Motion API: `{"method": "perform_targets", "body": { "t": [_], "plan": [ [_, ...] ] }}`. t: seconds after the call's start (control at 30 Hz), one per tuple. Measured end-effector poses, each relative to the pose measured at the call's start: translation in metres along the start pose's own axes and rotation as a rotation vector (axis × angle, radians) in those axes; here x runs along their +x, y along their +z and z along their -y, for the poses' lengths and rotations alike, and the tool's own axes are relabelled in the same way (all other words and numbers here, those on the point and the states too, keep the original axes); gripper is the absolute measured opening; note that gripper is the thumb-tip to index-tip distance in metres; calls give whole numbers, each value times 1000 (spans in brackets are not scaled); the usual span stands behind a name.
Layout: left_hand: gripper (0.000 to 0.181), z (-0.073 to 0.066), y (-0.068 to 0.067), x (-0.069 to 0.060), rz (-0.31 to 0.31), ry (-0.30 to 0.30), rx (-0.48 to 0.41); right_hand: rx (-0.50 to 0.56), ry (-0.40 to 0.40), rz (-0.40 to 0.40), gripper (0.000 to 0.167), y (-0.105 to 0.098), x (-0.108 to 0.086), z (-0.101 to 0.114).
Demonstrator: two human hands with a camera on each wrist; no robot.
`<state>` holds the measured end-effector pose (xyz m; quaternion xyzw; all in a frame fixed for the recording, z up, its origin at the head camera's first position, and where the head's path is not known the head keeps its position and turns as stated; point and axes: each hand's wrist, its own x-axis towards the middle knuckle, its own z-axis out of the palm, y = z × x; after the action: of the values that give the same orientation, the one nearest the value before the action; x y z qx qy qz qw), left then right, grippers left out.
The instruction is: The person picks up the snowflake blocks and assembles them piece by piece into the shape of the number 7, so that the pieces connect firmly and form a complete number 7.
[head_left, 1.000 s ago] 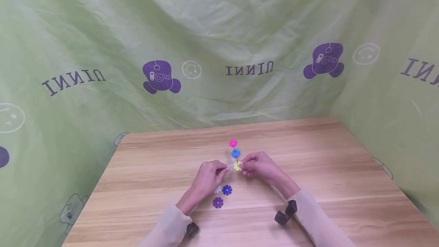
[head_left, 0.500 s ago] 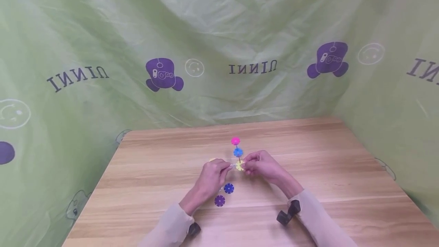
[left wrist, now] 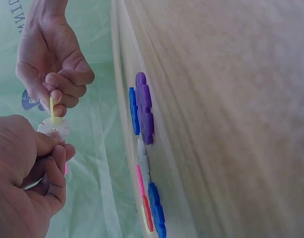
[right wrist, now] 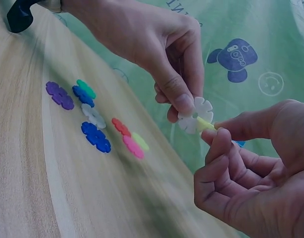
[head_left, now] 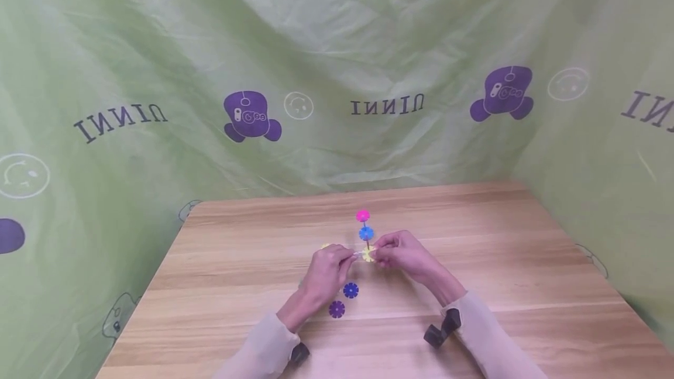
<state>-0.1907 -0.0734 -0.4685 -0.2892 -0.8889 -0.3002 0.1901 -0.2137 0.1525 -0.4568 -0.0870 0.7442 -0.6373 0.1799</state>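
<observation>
My left hand (head_left: pixel 323 271) pinches a white flower-shaped slotted disc (right wrist: pixel 204 106) between thumb and fingertips. Opposite it, my right hand (head_left: pixel 402 255) pinches a yellow disc (head_left: pixel 367 254) of the same kind. The yellow disc's edge meets the white one's rim in the right wrist view; how deep it sits in a slot I cannot tell. Above the yellow disc, a light blue disc (head_left: pixel 365 233) and a pink disc (head_left: pixel 363 216) stand joined in a row. Both hands are held above the table.
Loose discs lie on the wooden table (head_left: pixel 237 309): purple (right wrist: pixel 60 95), green (right wrist: pixel 86 88), white (right wrist: pixel 93 115), dark blue (right wrist: pixel 96 137), red (right wrist: pixel 121 126) and pink (right wrist: pixel 133 147). A green printed cloth (head_left: pixel 316 45) hangs behind the table.
The head view has shifted slightly. The left hand now covers the loose white disc beside the dark blue one, and the held white disc looks more edge-on. Both grips stay the same.
</observation>
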Motion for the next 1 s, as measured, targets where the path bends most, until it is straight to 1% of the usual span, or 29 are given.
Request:
{"method": "perform_targets", "body": {
  "t": [0.07, 0.2, 0.3, 0.4, 0.5, 0.57, 0.7, 0.77, 0.87, 1.0],
  "plan": [
    [9, 0, -2, 1, 13, -32, -32, -1, 3, -8, 18, 0, 0, 0],
    [10, 0, -5, 3, 83, -145, -133, 15, 20, -20, 21, 1, 0, -4],
    [12, 4, -10, 3, 139, -216, -180, 36, 26, -13, 23, 2, 0, -7],
    [16, 10, -17, 4, 175, -272, -206, 53, 21, -9, 25, 3, 1, -8],
    [25, 22, -24, 8, 203, -328, -218, 57, 18, -17, 24, 1, 3, -10],
    [29, 32, -27, 9, 217, -376, -224, 56, 23, -22, 24, 0, 4, -11],
    [28, 57, -32, 11, 233, -445, -204, 74, 27, -16, 25, -1, 4, -11],
    [26, 70, -33, 12, 241, -457, -179, 88, 30, -6, 25, -1, 4, -11],
    [22, 86, -32, 12, 253, -460, -148, 108, 37, 8, 24, -2, 4, -10],
    [19, 99, -29, 16, 264, -465, -142, 117, 40, 17, 22, -3, 4, -10]
  ]
}}
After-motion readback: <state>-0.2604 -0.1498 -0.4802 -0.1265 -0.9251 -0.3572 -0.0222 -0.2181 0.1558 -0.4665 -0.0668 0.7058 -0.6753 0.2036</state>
